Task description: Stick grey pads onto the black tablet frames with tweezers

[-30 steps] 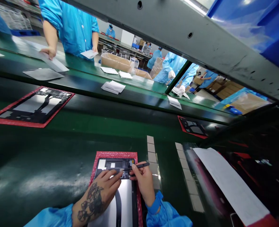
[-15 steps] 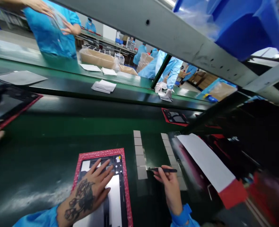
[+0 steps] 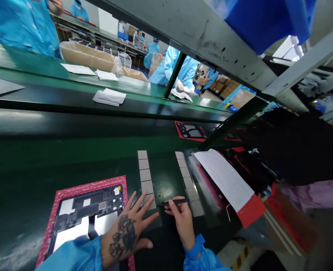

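Pinching black tweezers [image 3: 182, 201] in right hand [image 3: 181, 222], thumb and fingers closed on the shaft, tip pointing left. Holding nothing in left hand [image 3: 129, 234]: palm down, fingers spread apart over the near end of left column of grey squares [image 3: 145, 175]; cannot tell whether touching. Lying left of left hand on green workbench [image 3: 107, 158]: opened tablet [image 3: 82, 214], angled, dark interior, bright silvery panels, black ribbon cable, small square chip, yellow tab near far right corner; bordered by red bubble wrap [image 3: 91, 186] underneath. Right of tweezers: right column of grey squares [image 3: 188, 182], then white sheet [image 3: 225, 177]. Beyond: second tablet [image 3: 191, 131], also on red. Hidden under left forearm and blue sleeve [image 3: 76, 256]: much of tablet's near half; near edge cut off by bottom of view. Partly covered by fingers: lowest square of left column. Hard to make out: tweezers' thin tip, blurred blue bin [image 3: 268, 22] overhead. Too small to read: any print on tablet.
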The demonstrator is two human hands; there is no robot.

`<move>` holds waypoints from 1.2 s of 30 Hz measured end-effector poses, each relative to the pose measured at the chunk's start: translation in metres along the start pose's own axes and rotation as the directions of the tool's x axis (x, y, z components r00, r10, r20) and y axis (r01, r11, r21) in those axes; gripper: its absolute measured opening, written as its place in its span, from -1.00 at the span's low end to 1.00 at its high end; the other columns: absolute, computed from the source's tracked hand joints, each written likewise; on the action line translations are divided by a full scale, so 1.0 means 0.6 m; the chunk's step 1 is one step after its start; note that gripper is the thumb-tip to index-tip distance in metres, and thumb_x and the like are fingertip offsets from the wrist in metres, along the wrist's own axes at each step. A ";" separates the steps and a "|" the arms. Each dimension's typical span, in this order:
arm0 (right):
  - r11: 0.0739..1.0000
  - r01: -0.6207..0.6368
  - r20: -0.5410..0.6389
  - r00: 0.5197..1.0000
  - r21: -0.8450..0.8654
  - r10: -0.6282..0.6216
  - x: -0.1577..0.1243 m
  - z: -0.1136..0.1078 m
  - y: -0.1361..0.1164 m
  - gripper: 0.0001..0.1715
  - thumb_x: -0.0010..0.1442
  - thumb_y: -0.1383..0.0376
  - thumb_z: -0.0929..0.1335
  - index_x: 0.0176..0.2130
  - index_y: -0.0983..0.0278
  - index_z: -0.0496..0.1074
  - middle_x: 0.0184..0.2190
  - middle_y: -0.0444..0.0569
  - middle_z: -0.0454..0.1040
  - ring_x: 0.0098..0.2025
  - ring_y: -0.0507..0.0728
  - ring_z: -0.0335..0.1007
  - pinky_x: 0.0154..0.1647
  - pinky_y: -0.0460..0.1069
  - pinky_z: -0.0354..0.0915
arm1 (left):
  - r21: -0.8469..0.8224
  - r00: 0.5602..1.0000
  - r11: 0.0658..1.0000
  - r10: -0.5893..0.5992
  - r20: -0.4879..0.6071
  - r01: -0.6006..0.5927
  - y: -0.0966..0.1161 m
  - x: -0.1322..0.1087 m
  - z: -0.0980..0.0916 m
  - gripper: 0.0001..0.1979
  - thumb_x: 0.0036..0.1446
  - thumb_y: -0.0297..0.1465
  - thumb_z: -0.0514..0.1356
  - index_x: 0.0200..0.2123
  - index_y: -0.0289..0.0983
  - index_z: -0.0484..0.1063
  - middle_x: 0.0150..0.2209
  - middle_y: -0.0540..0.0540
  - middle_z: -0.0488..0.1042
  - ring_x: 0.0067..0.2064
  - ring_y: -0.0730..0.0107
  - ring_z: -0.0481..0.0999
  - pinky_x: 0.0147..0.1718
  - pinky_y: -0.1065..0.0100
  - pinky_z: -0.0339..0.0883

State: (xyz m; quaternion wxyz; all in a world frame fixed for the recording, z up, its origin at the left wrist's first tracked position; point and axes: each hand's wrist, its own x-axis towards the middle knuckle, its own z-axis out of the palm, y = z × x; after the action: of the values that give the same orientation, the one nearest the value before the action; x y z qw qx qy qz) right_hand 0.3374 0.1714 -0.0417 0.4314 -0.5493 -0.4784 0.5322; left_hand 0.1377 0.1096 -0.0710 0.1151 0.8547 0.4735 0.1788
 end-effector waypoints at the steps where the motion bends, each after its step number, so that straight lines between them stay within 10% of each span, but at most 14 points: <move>1: 1.000 -0.003 0.005 1.000 -0.004 0.003 0.001 0.001 0.001 -0.42 -0.11 -0.11 0.51 -0.35 0.29 0.39 -0.41 -0.01 0.52 -0.37 0.19 0.51 -0.41 0.03 0.48 | 0.000 1.000 1.000 -0.008 -0.002 0.008 -0.002 -0.002 0.003 -0.27 0.08 0.16 0.03 0.25 0.00 0.12 0.34 -0.24 -0.06 0.32 -0.24 -0.11 0.14 -0.36 -0.17; 36: 0.999 0.042 -0.019 0.999 0.010 -0.042 -0.011 -0.002 -0.002 -0.42 -0.21 -0.05 0.57 -0.37 0.28 0.40 -0.49 -0.09 0.50 -0.45 0.16 0.49 -0.42 0.01 0.48 | -0.127 0.984 0.987 -0.082 0.160 0.103 0.025 0.009 -0.074 -0.27 -0.05 -0.02 0.31 0.19 -0.07 0.25 0.30 -0.38 0.00 0.29 -0.33 -0.05 0.10 -0.40 -0.10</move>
State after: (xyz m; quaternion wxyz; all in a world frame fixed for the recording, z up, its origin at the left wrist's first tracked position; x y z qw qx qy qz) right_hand 0.3385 0.1650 -0.0393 0.4497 -0.5418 -0.4830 0.5205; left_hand 0.1335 0.1076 -0.0244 0.2170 0.8334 0.4893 0.1379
